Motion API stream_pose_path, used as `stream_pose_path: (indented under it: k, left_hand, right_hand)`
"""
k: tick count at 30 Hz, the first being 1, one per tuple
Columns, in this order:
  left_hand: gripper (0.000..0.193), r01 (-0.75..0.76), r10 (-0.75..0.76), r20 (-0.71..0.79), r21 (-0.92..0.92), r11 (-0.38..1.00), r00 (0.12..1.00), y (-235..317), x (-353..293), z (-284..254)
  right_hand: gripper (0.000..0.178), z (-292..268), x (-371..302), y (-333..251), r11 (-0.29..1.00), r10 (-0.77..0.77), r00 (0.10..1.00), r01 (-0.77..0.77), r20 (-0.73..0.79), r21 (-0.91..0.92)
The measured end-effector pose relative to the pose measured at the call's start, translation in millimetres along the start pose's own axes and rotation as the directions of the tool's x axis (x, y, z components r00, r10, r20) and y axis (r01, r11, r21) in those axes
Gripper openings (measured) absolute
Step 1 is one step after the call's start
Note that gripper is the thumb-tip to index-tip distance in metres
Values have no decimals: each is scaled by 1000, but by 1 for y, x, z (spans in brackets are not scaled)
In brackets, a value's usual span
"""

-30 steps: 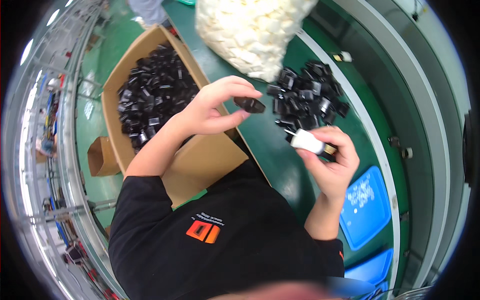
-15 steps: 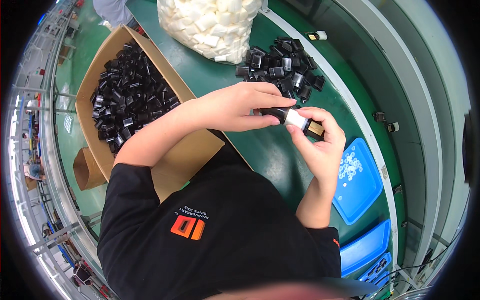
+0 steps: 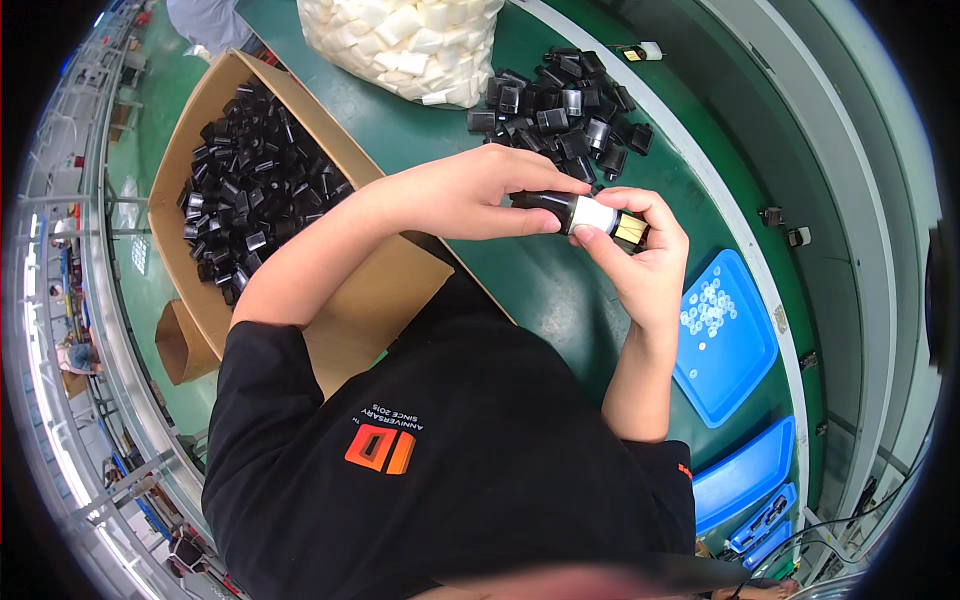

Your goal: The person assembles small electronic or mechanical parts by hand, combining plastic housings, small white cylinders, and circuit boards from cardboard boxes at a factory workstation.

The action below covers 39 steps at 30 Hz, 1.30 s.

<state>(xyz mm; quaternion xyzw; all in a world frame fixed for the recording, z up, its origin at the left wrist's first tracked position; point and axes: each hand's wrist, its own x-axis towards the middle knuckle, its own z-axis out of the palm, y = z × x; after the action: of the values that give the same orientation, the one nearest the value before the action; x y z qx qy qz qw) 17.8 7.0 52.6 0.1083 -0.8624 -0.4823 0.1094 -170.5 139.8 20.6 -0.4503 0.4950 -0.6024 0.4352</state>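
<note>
Above the green table, my left hand [image 3: 495, 195] is closed around a glossy black plastic casing [image 3: 553, 204]. My right hand [image 3: 645, 245] pinches the white cylindrical piece [image 3: 592, 214], thumb below it and fingers over the top. The white piece meets the casing's open end, and how far it sits inside cannot be made out. A gold-coloured block [image 3: 631, 229] with dark edges extends from its other end, under my right fingers. Just beyond my hands lies a pile of black plastic casings [image 3: 553, 120].
A cardboard box [image 3: 330, 125] full of black plastic parts stands at my left. Beyond it sits a clear bag of white foam-like pieces [image 3: 405, 50]. Small white rings lie in a blue tray [image 3: 725, 380] on the right, with more blue trays [image 3: 745, 475] nearer me.
Both hands keep their hold, and the joined pieces sit slightly higher in the picture. The view has shifted a little; the trays at right appear higher and farther right.
</note>
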Motion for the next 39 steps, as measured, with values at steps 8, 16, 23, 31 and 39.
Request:
stream_pose_path:
  k: [8, 16, 23, 31, 39]
  left_hand:
    - [43, -18, 19, -29, 34, 999, 999, -1, 4, 3]
    - [52, -69, 64, -224, -13, 998, 972, 34, 9, 4]
    - [52, -316, 351, -272, 164, 935, 896, 28, 21, 34]
    - [45, -321, 466, -301, 425, 846, 832, 38, 29, 46]
    - [42, -348, 479, -274, 412, 842, 834, 32, 29, 49]
  right_hand:
    - [28, 7, -2, 8, 993, 62, 998, -62, -1, 99]
    - [29, -12, 2, 43, 727, -30, 997, -31, 76, 686]
    - [33, -5, 0, 63, 473, -29, 986, -132, 166, 871]
    - [40, -4, -4, 85, 332, -3, 965, -245, 261, 911]
    - [44, -1, -10, 88, 429, 141, 974, -220, 176, 876]
